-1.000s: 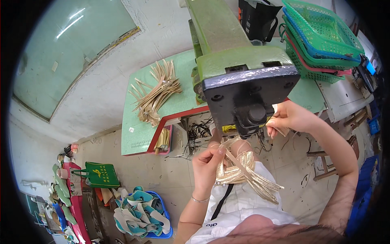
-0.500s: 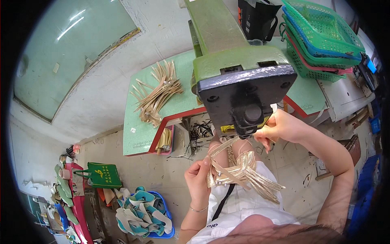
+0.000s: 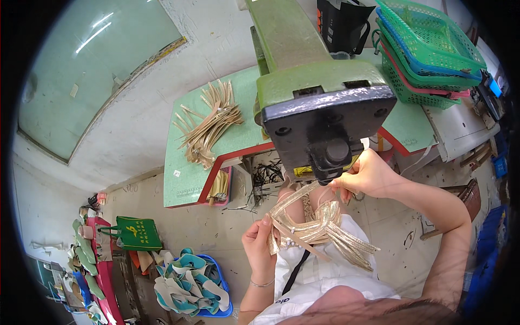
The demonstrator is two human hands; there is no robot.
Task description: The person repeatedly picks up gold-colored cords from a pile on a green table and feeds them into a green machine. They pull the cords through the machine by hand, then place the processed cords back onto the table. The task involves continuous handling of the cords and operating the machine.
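My left hand (image 3: 257,245) pinches a gold strap (image 3: 292,200) at its bend. From there the strap slants up to the black lower tip of a green press-like machine (image 3: 331,157). My right hand (image 3: 362,176) is beside that tip, thumb and fingers drawn together near the strap's far end. What they hold, if anything, is too small and partly hidden to make out. A bunch of gold straps (image 3: 330,225) with small shiny bits hangs over my lap, next to my left hand. A plain beige strip (image 3: 298,232) crosses in front of it.
More gold straps (image 3: 211,127) lie piled on the green, red-edged table (image 3: 181,181). Stacked plastic baskets (image 3: 433,43) and a black bag (image 3: 344,27) stand behind. Down at the left are a blue basket (image 3: 225,309) of teal and grey pieces and a green bag (image 3: 138,233).
My right hand has moved slightly left and down, closer to the machine's tip, and its fingers have drawn in. My left hand has shifted a little left with the strap.
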